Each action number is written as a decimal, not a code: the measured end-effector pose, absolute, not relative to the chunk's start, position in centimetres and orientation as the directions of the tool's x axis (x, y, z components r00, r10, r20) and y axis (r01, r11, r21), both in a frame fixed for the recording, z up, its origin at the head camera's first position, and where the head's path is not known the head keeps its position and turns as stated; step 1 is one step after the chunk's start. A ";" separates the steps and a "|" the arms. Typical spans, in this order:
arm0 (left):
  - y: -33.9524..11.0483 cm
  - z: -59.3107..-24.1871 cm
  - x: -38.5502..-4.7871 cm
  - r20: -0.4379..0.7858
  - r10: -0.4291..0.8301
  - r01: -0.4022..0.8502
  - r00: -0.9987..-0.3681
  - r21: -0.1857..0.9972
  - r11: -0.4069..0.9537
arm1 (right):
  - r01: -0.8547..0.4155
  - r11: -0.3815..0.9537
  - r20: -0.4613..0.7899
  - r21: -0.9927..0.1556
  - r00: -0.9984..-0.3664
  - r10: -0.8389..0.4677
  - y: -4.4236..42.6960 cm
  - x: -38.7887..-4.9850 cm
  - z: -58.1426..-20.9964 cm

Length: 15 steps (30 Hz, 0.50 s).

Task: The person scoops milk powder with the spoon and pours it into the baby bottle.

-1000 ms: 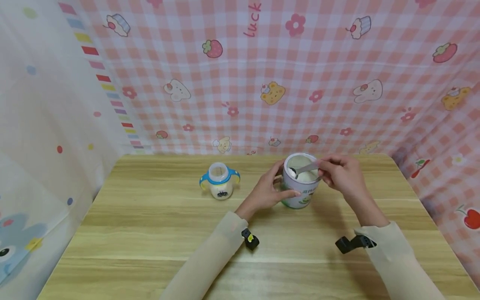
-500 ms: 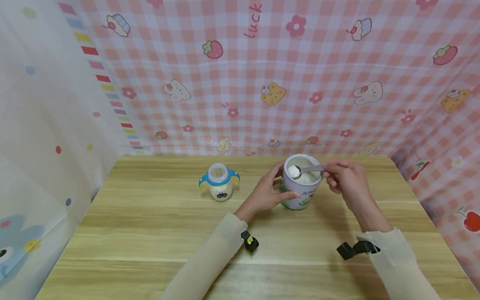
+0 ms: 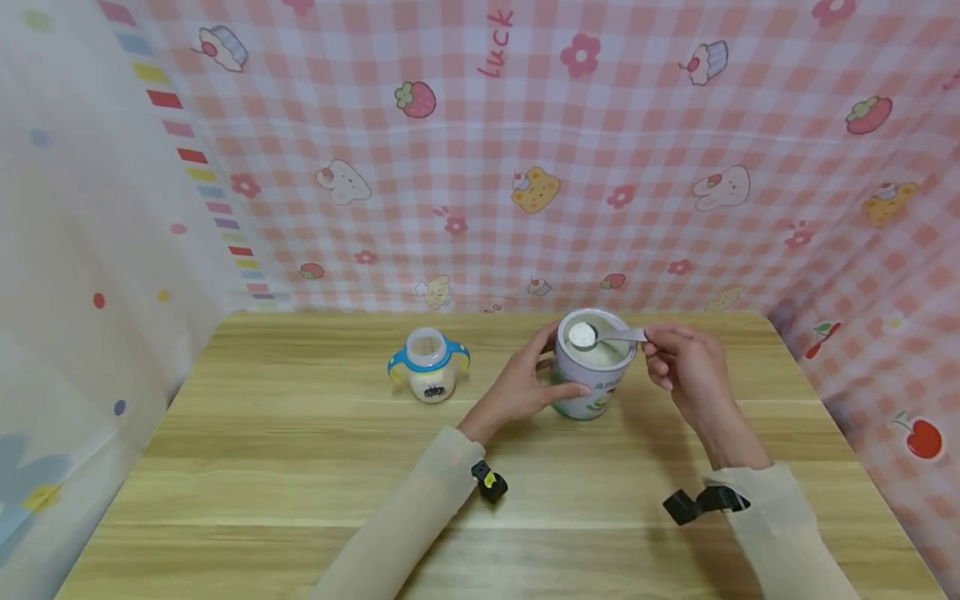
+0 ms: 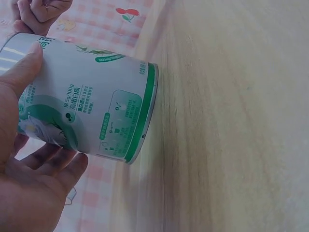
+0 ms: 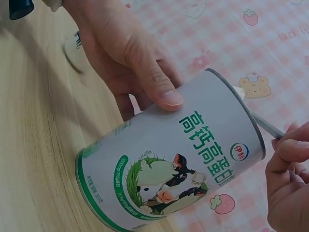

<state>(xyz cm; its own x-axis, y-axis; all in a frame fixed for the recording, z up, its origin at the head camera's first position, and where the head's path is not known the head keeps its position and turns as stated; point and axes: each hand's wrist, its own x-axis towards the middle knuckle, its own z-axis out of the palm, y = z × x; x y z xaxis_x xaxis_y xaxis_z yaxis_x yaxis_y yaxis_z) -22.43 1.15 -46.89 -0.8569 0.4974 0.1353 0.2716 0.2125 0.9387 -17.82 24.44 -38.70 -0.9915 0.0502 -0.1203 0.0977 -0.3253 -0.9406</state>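
A white milk powder can (image 3: 585, 404) with green trim stands at the table's back, right of centre, its top uncovered. My left hand (image 3: 517, 387) grips it from the left, thumb across the front and fingers around the far side. In the right wrist view a cow picture shows on the can (image 5: 164, 169). My right hand (image 3: 688, 371) pinches the handle of a metal spoon (image 3: 624, 335). The spoon's bowl, heaped with white powder (image 3: 582, 335), is over the can's mouth. Only curled fingers of the right hand (image 4: 41, 12) appear in the left wrist view.
A baby bottle (image 3: 431, 385) with a blue collar and two handles stands upright, left of the can, with pale contents and no cap or teat visible. The wooden table (image 3: 300, 467) meets checked cloth (image 3: 480, 242) at its back edge.
The spoon has risen from inside the can and levelled, its heap of powder now plainly visible. My right hand shifted slightly right, then held. My left hand keeps its grip; the view shifted slightly.
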 end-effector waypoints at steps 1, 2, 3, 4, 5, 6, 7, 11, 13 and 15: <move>1.1 -46.8 -22.4 0.140 0.498 0.278 -0.856 0.936 0.216 | 0.095 -0.336 -0.118 -0.937 -0.992 0.050 24.5 -17.8 -38.7; 1.1 -46.7 -22.4 0.140 0.497 0.282 -0.856 0.933 0.222 | 0.092 -0.346 -0.116 -0.934 -0.992 0.049 24.5 -17.8 -38.7; 1.0 -46.6 -22.4 0.142 0.497 0.287 -0.856 0.931 0.227 | 0.089 -0.353 -0.113 -0.931 -0.992 0.048 24.5 -17.8 -38.7; 1.0 -46.5 -22.4 0.144 0.495 0.292 -0.857 0.927 0.234 | 0.086 -0.358 -0.109 -0.930 -0.993 0.046 24.6 -17.8 -38.7; 0.9 -46.3 -22.4 0.148 0.492 0.297 -0.858 0.924 0.240 | 0.083 -0.361 -0.106 -0.929 -0.993 0.044 24.6 -17.8 -38.6; 0.8 -46.1 -22.4 0.152 0.489 0.303 -0.859 0.921 0.246 | 0.081 -0.364 -0.103 -0.928 -0.994 0.041 24.6 -17.7 -38.6; 0.6 -45.9 -22.4 0.156 0.485 0.308 -0.860 0.917 0.253 | 0.077 -0.366 -0.099 -0.927 -0.994 0.041 24.5 -17.7 -38.6; 0.0 -45.1 -22.3 0.168 0.468 0.327 -0.868 0.901 0.283 | 0.076 -0.377 -0.096 -0.923 -0.995 0.035 24.2 -17.7 -38.2; -0.5 -44.7 -22.3 0.181 0.462 0.341 -0.868 0.894 0.290 | 0.078 -0.380 -0.098 -0.922 -0.995 0.034 23.9 -17.6 -38.0; -0.9 -44.3 -22.2 0.195 0.456 0.354 -0.868 0.888 0.294 | 0.080 -0.384 -0.099 -0.920 -0.995 0.031 23.7 -17.6 -37.8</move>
